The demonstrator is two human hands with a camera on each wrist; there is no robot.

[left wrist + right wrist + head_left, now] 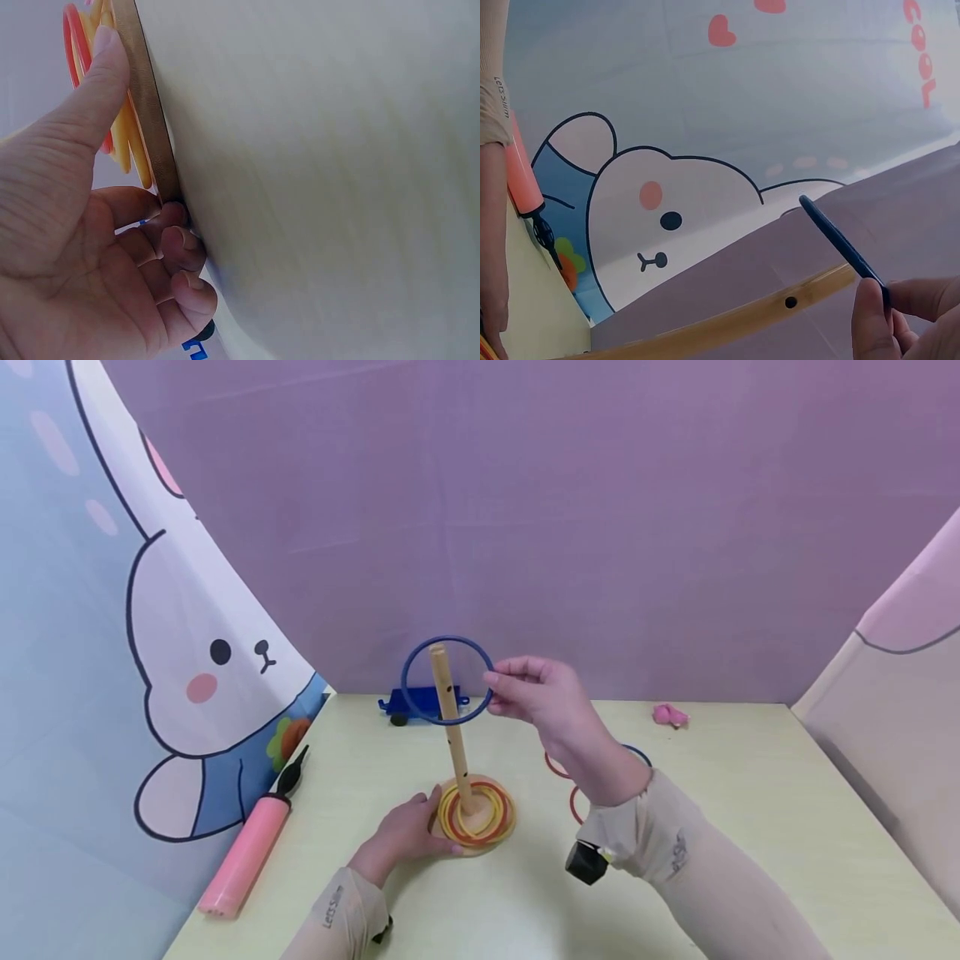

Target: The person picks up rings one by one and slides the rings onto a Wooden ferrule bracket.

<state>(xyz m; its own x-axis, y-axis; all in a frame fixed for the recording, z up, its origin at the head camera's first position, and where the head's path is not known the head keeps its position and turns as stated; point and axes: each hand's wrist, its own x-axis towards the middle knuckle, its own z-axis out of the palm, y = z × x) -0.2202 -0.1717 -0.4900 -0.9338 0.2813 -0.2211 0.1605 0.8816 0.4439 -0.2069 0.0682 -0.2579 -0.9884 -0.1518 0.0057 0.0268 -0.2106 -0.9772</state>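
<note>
My right hand pinches a blue ring between thumb and fingers, up by the top of a wooden post. In the head view the ring frames the post's upper part; in the right wrist view the ring appears edge-on near the post's end. The post leans slightly on its round wooden base. Several yellow and red rings lie around its foot. My left hand grips the base's left side, thumb on top, fingers at the edge.
Beyond the post stands a blue toy cart. A pink hand pump lies at the table's left edge. Red rings and a blue ring are partly hidden by my right forearm. A small pink object sits at the back right.
</note>
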